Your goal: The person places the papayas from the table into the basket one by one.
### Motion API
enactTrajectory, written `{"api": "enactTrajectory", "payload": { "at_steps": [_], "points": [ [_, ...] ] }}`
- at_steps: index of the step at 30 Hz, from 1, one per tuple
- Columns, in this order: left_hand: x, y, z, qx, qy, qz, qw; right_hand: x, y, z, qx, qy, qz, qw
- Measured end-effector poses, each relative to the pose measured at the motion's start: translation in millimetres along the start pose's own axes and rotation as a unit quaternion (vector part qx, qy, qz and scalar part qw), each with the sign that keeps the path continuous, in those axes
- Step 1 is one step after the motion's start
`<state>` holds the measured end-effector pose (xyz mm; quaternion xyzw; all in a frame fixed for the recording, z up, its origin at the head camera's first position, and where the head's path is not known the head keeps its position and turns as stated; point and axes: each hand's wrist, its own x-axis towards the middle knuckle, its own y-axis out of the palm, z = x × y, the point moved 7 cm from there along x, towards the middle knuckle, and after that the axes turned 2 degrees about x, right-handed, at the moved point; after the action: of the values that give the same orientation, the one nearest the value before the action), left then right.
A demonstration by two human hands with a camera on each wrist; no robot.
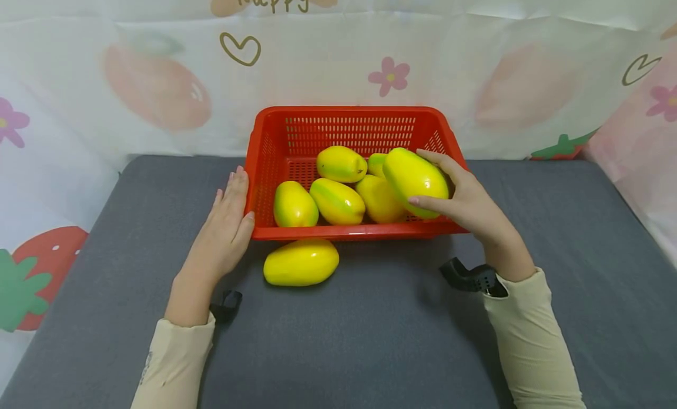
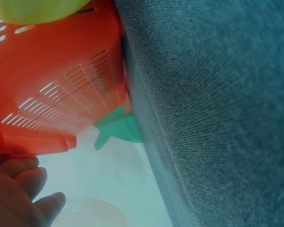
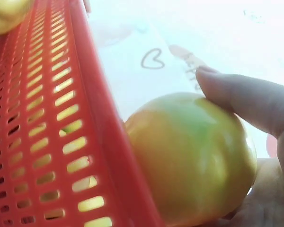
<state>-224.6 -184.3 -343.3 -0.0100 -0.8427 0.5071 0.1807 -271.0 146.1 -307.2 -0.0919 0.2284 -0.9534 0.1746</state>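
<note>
My right hand (image 1: 468, 200) grips a glossy yellow-green papaya (image 1: 415, 183) over the right end of a red plastic basket (image 1: 346, 231). Thumb and fingers spread round its sides; in the right wrist view the papaya (image 3: 194, 161) shows just beyond the basket's rim (image 3: 102, 90). Along the basket's left side lies my left hand (image 1: 224, 227), its fingers straight against the wall. Several more papayas, such as a green-striped papaya (image 1: 337, 202), lie inside, one partly hidden behind the held fruit. Another yellow papaya (image 1: 301, 262) is on the table in front of the basket.
The basket stands near the back edge of a table covered in grey cloth (image 1: 370, 332). Right behind it hangs a pale printed sheet (image 1: 317, 62) with hearts, flowers and fruit. Slotted basket walls (image 2: 57, 94) rise beside the left hand.
</note>
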Motion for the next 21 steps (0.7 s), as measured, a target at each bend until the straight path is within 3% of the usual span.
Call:
{"api": "enactTrajectory", "payload": {
  "at_steps": [21],
  "points": [
    [-0.4,-0.3,-0.6,0.003,0.001,0.000,1.0000,4.5,-6.1,-9.9,-0.016,0.030,-0.033,0.999]
  ]
}}
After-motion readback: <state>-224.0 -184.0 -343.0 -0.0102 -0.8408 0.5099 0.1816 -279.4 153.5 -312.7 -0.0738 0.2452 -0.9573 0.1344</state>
